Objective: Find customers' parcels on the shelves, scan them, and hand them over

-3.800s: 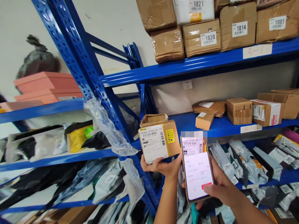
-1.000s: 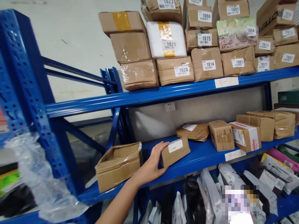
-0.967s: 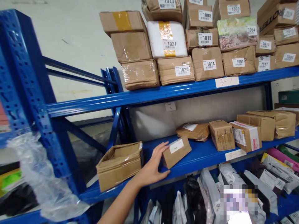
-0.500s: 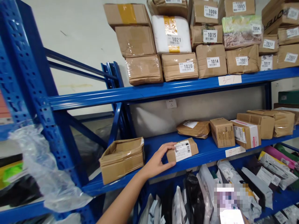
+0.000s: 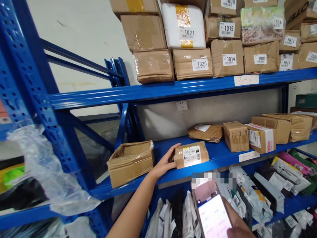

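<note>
My left hand (image 5: pixel 163 163) grips the left end of a small cardboard box (image 5: pixel 179 157), thumb low at the front and fingers at the back. The box sits on the middle blue shelf, its white printed label (image 5: pixel 192 156) facing me. A phone (image 5: pixel 214 213) with a lit screen is in my right hand (image 5: pixel 235 219), below and in front of the box; part of that hand is hidden behind the phone. To the left of my left hand stands an open-topped cardboard box (image 5: pixel 131 167).
Several taped parcels (image 5: pixel 235 137) line the middle shelf to the right. Numbered boxes (image 5: pixel 192 64) are stacked on the upper shelf. Bagged parcels (image 5: pixel 250 195) fill the lower shelf. Plastic film (image 5: pixel 49 175) hangs beside the blue upright (image 5: pixel 47 99) at left.
The small box now sits turned more squarely toward me, my left hand still at its left end. The phone has risen and moved left, closer to the box. The view has shifted slightly.
</note>
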A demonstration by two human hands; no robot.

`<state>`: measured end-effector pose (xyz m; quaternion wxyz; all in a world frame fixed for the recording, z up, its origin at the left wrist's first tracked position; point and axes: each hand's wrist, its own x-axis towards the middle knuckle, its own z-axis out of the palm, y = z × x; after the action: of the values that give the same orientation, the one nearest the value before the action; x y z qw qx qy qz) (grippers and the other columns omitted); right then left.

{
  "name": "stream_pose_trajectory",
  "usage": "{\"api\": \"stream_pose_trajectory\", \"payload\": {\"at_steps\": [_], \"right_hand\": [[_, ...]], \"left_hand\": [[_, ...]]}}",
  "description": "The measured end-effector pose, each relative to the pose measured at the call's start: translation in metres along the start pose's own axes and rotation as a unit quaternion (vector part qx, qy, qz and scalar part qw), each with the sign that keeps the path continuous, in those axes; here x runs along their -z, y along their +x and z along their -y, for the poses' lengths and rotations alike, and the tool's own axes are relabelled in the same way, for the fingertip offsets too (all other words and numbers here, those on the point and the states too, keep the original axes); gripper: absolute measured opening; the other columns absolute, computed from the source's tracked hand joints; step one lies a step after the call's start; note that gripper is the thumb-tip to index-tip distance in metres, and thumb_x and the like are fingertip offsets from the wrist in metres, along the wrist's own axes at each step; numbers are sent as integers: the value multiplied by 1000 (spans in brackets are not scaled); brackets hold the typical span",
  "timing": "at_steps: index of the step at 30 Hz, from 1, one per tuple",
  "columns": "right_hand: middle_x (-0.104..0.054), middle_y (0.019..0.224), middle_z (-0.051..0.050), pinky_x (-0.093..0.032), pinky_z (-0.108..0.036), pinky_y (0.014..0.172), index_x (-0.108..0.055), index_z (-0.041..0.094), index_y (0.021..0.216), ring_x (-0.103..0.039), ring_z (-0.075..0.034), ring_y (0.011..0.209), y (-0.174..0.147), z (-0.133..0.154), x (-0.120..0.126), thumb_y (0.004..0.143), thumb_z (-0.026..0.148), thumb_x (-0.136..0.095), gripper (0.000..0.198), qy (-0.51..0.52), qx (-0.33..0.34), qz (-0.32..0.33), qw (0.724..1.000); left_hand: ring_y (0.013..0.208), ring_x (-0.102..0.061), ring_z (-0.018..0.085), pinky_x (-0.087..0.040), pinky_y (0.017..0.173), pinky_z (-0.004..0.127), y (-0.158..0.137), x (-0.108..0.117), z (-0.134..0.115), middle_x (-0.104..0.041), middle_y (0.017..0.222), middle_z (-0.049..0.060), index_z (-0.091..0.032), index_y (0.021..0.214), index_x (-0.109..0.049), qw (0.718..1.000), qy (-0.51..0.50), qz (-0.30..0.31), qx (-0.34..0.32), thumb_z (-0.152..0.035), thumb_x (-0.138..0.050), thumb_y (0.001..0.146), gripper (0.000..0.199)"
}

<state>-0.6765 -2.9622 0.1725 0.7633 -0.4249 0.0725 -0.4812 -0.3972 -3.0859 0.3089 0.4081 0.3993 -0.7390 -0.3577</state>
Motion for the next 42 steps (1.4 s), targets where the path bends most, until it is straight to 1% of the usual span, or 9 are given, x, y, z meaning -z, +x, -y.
{"api": "stream_pose_trajectory", "payload": {"at_steps": [3, 7, 11, 13, 20, 26, 30, 36, 42], "right_hand": [[-72, 111, -13, -53, -52, 87, -37, 23, 141, -73, -35, 94, 14, 18, -33, 68, 50, -80, 89, 20, -36, 84, 996], [-73, 111, -13, -55, -42, 81, -36, 21, 138, -74, -29, 90, 27, 33, -60, 73, 49, -79, 82, 14, -20, 60, 998], [-75, 101, -12, -50, -27, 52, -30, 20, 142, -75, -28, 83, 32, 36, -65, 76, 55, -75, 88, -33, -11, 52, 998], [-76, 99, -13, -44, -22, 46, -30, 20, 143, -75, -28, 82, 33, 37, -65, 76, 58, -73, 88, -56, -9, 51, 997], [-76, 102, -13, -51, -25, 50, -31, 20, 144, -75, -27, 83, 31, 39, -69, 77, 59, -72, 87, -63, 14, 71, 995], [-73, 107, -14, -50, -24, 47, -36, 21, 141, -75, -31, 86, 31, 38, -69, 78, 59, -72, 82, -62, 14, 71, 995], [-72, 112, -15, -51, -25, 49, -30, 22, 145, -75, -30, 86, 30, 39, -69, 78, 58, -72, 88, -53, 18, 66, 996], [-76, 101, -14, -48, -20, 46, -19, 20, 150, -76, -26, 81, 29, 39, -67, 79, 63, -69, 97, -69, 14, 80, 994], [-74, 106, -13, -49, -21, 48, -24, 23, 148, -74, -28, 88, 27, 41, -64, 76, 53, -75, 93, -65, 6, 98, 993]], "left_hand": [[139, -41, 36, -30, 117, 48, -2, -1, -1, -45, 148, 14, -22, 148, -25, 999, -29, -14, -9, -45, -78, 61, 105], [136, -44, 35, -32, 116, 47, -2, -2, 1, -46, 146, 14, -22, 147, -28, 999, -27, -31, -6, -42, -79, 61, 101], [136, -44, 33, -31, 117, 47, -1, -1, 4, -47, 145, 14, -21, 144, -30, 999, -17, -35, -10, -36, -79, 61, 97], [137, -43, 33, -29, 117, 48, -1, 0, 6, -46, 146, 13, -22, 143, -31, 999, -11, -34, -16, -36, -78, 62, 95], [137, -43, 31, -29, 118, 47, 2, 2, 12, -46, 147, 13, -23, 144, -31, 999, -8, -24, -25, -37, -77, 64, 93], [135, -45, 30, -30, 117, 46, 3, 3, 14, -48, 144, 11, -24, 143, -34, 999, -7, -26, -33, -35, -75, 65, 89], [135, -45, 30, -29, 117, 48, 3, 3, 14, -48, 143, 12, -24, 143, -33, 999, -7, -25, -30, -34, -75, 64, 90], [134, -45, 31, -32, 116, 48, 1, 3, 11, -47, 145, 12, -23, 146, -31, 999, 24, -24, -30, -36, -74, 66, 92], [136, -44, 33, -30, 117, 51, 1, 2, 11, -45, 148, 13, -23, 146, -31, 999, 19, -23, -33, -40, -75, 66, 93]]}}
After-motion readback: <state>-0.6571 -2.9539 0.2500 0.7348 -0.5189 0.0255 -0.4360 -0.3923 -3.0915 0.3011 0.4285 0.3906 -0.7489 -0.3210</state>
